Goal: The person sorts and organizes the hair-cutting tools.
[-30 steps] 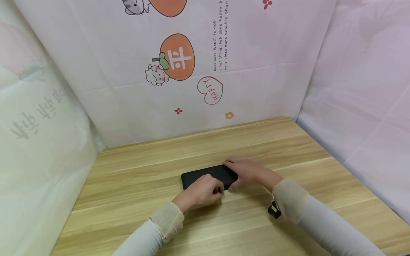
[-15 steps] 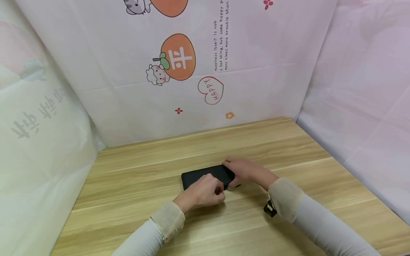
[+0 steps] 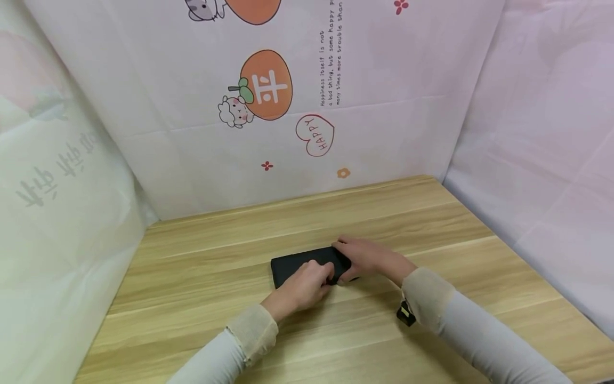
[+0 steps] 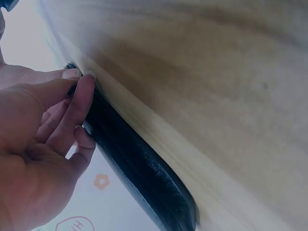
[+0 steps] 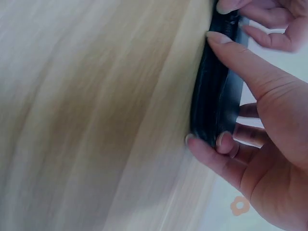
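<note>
A flat, black, leather-like zip pouch (image 3: pixel 299 261) lies on the wooden table, its long seamed side toward the person. My left hand (image 3: pixel 307 282) pinches at the zip along that near side with thumb and forefinger; a small dark bit shows between them in the left wrist view, mostly hidden. Some zip teeth (image 5: pixel 228 30) are visible between the two hands in the right wrist view. Around the pouch's right end, my right hand (image 3: pixel 366 256) grips with thumb (image 5: pixel 226 43) on the near side and fingers at the end and far edge.
The wooden table (image 3: pixel 216 240) surrounds the pouch. White printed sheets hang behind it (image 3: pixel 384 133) and on both sides. A small black device with a yellow mark (image 3: pixel 405 313) hangs under the right wrist.
My left hand's fingers have shifted slightly at the near edge, first right, then back, with the forefinger now higher. The right hand slid slightly left. The pouch stays nearly in place.
</note>
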The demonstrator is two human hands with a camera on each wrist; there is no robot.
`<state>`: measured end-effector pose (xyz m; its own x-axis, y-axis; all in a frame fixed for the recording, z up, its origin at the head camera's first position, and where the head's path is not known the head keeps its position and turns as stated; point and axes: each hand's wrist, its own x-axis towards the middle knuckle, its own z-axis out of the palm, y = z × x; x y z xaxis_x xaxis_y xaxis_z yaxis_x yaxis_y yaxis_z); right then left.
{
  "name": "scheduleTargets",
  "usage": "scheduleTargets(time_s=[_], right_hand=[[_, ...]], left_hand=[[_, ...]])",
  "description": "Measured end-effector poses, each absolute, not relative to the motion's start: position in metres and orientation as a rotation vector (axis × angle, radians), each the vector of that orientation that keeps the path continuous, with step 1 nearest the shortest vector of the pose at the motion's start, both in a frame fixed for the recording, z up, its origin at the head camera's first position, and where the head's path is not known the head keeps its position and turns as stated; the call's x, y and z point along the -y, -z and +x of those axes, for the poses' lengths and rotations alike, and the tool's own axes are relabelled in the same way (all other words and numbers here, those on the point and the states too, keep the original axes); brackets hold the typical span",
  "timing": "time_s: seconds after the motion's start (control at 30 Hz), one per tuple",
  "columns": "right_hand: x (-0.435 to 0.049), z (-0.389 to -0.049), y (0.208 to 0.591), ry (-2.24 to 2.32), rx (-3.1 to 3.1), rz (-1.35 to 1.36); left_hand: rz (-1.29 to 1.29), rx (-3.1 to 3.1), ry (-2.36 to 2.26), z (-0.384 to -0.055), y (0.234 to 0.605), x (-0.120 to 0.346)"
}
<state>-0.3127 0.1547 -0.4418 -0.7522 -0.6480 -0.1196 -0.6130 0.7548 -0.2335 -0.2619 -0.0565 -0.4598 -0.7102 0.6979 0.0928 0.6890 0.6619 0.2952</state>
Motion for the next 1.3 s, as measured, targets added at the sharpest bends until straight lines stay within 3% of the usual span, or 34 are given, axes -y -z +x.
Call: scheduleTargets(time_s=[0.37,1.3], right_hand=[[-0.156,-0.315,0.446,0.358,-2.699,-1.015],[-0.155,-0.321,0.446,0.385,-2.636,-0.96]], left_hand=[[1.017,-2.896,-0.577,-0.261,0.459,0.06],[1.0,-2.879,-0.599,-0.259,0.455,0.069]])
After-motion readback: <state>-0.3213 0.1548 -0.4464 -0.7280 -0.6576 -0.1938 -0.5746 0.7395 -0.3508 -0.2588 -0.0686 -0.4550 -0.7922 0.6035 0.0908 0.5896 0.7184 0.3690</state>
